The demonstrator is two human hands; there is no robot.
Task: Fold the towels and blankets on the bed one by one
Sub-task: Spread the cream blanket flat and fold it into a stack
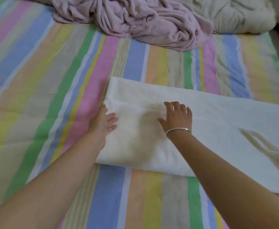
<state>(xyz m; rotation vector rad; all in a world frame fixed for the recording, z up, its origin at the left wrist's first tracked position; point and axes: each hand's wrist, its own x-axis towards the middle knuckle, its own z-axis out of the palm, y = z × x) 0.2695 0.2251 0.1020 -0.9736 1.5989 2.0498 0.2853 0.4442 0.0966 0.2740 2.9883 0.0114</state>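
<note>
Both hands are down on the white towel (193,133), which lies folded into a long band across the centre and right of the frame on the striped bedsheet (52,83). The left hand (104,121) rests flat at the towel's left edge, fingers straight, grasping nothing. The right hand (176,118), with a thin bracelet (178,130) at the wrist, presses flat on the middle, fingers spread. At top centre a pink blanket (135,19) lies crumpled, a pale quilt (231,14) bunched just beside it at upper right.
</note>
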